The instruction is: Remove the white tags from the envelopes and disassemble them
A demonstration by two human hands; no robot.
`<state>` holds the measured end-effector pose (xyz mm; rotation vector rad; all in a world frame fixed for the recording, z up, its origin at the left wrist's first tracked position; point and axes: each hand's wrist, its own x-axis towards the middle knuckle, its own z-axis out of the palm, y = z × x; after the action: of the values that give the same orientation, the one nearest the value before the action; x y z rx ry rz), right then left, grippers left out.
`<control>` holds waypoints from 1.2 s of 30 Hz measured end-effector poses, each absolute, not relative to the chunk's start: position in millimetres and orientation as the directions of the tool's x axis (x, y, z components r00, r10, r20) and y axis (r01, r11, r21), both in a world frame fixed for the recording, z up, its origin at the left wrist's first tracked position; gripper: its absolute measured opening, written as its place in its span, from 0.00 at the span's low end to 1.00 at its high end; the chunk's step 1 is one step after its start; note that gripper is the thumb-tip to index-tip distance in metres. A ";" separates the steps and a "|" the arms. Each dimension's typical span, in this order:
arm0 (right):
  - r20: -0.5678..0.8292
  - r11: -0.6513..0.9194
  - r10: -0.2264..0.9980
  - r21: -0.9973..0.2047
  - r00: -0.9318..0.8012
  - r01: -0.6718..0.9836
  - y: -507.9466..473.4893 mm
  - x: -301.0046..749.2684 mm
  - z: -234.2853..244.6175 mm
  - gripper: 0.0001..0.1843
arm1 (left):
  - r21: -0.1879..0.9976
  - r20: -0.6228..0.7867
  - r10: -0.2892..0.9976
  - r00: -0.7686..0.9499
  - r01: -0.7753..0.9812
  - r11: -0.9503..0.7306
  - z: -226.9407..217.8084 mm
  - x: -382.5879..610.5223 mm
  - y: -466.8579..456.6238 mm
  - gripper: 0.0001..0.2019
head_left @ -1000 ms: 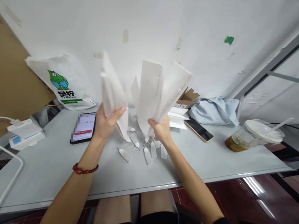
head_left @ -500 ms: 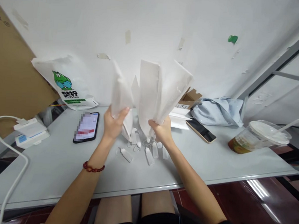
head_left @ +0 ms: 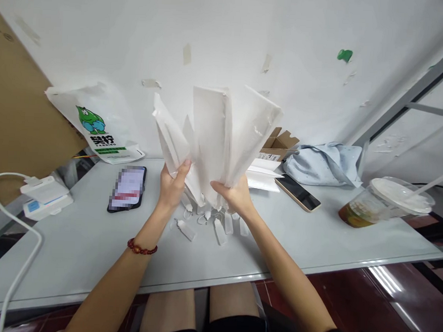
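Note:
My left hand (head_left: 173, 186) grips a bundle of folded white papers (head_left: 171, 136) near its lower end, thumb on the front. My right hand (head_left: 235, 194) is closed on another bunch of folded white papers (head_left: 212, 136), which fans apart toward the top. Both bundles stand upright above the table, their lower parts meeting between my hands. Under them lie several small white bottle-shaped pieces (head_left: 220, 232) with thin loops at their narrow ends. The papers and my right hand partly hide some of these pieces.
More folded white paper (head_left: 264, 180) lies behind my right hand, beside a phone (head_left: 298, 192), an open carton (head_left: 280, 142) and a pale blue cloth bag (head_left: 321, 164). A lidded drink cup (head_left: 375, 204) stands right. Left are another phone (head_left: 127, 188), a printed bag (head_left: 97, 125) and a white charger (head_left: 45, 196).
My left hand has moved slightly right, and its bundle now leans against the other one. The right-hand papers have shifted a little left, closing the gap between the bundles.

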<state>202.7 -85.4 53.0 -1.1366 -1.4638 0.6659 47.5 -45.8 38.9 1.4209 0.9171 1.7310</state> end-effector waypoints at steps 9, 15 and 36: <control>0.378 0.402 0.873 -0.915 -0.309 0.017 -89.1 201.9 57.3 0.47 | 0.879 0.476 0.841 0.256 -0.131 -0.458 38.1 52.0 -51.3 0.43; 0.332 0.352 0.886 -0.936 -0.325 0.006 -86.6 204.9 55.7 0.42 | 0.934 0.336 0.889 0.312 -0.233 -0.272 45.1 47.6 -55.0 0.41; 0.404 0.403 0.915 -0.915 0.023 0.035 -68.1 207.5 45.3 0.30 | 0.939 0.331 0.885 0.329 -0.206 -0.275 56.1 60.3 -72.3 0.27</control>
<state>207.5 -68.1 45.3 -0.9324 -1.3767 0.8635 60.3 -72.3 56.1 1.4646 0.6573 1.2135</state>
